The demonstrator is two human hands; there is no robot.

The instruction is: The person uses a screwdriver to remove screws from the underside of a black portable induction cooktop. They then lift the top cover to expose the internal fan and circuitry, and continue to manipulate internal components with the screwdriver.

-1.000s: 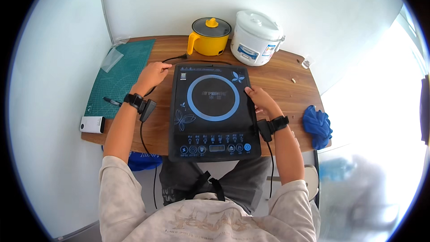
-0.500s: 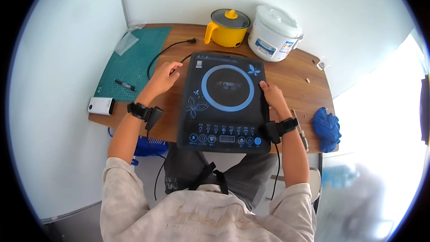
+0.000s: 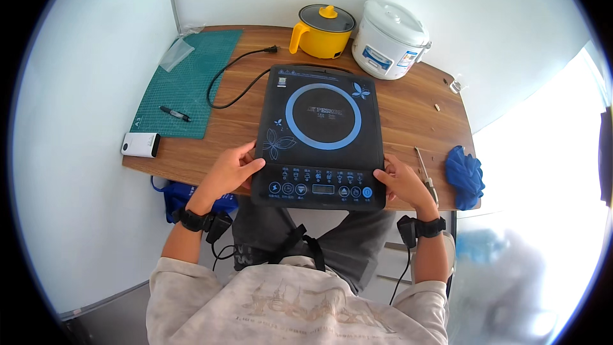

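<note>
A black induction cooker (image 3: 313, 169) with a blue ring and a row of control symbols lies in the middle of the table, its front edge reaching the table's near edge. My left hand (image 3: 230, 170) grips its left side near the front, thumb on the top face, fingers partly hidden beneath the edge. On the opposite side my right hand (image 3: 404, 182) holds it the same way, thumb over the panel's edge. From its back a black power cord (image 3: 241, 94) loops left across the wood, ending in a loose plug (image 3: 272, 49).
Behind the cooker stand a yellow electric pot (image 3: 323, 43) and a white rice cooker (image 3: 387, 45). Left are a green cutting mat (image 3: 185, 89), a pen (image 3: 175, 114) and a white power bank (image 3: 140, 145). A crumpled blue cloth (image 3: 464, 177) and a screwdriver-like tool (image 3: 423, 165) lie at right.
My left hand has come down from beside the cord to the cooker's left side and gripped it. My right hand has slid toward the front along the right side.
</note>
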